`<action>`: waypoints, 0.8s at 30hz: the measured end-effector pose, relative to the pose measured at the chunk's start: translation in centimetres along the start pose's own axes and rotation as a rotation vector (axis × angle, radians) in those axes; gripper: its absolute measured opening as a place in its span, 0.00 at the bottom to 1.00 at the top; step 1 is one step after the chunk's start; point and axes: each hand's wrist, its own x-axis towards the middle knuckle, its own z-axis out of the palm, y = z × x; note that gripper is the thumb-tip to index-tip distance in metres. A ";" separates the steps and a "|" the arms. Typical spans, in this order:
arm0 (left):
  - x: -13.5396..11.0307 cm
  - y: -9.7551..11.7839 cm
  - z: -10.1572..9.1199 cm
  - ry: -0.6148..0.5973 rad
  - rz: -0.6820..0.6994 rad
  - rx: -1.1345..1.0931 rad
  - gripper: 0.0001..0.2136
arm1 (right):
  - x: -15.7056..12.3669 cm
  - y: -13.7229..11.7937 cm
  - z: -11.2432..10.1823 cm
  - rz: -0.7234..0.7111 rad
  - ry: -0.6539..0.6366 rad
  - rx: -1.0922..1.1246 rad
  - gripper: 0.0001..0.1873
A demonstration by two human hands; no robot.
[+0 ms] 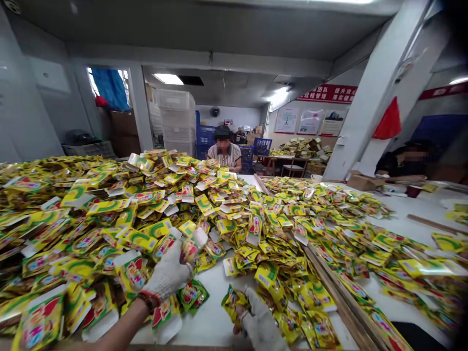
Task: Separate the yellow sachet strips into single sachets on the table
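My left hand (168, 272), in a white knit glove with its fingertips bare of detail, grips a small yellow box (190, 249) that is blurred at its edges. Below that hand a green packet (193, 295) lies on the white tabletop (208, 321). My right hand (260, 319), also gloved but with some fingertips uncovered, is closed on a shiny yellow packet (232, 303) near the table's front edge. Loose yellow packets (288, 324) lie just right of it. A large heap of small boxes (139, 204), many with white flaps showing, surrounds my left hand.
A wooden strip (332, 297) divides the table on my right, with more packets (383, 248) beyond it. One co-worker (224, 150) sits across the heap; another person (405, 161) is at the far right near an open carton (365, 180). White crates (177, 122) stand stacked behind.
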 end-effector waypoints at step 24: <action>-7.6 2.1 1.9 -0.177 0.509 -0.018 0.28 | 0.3 -6.5 -3.0 0.047 -0.166 -0.290 0.15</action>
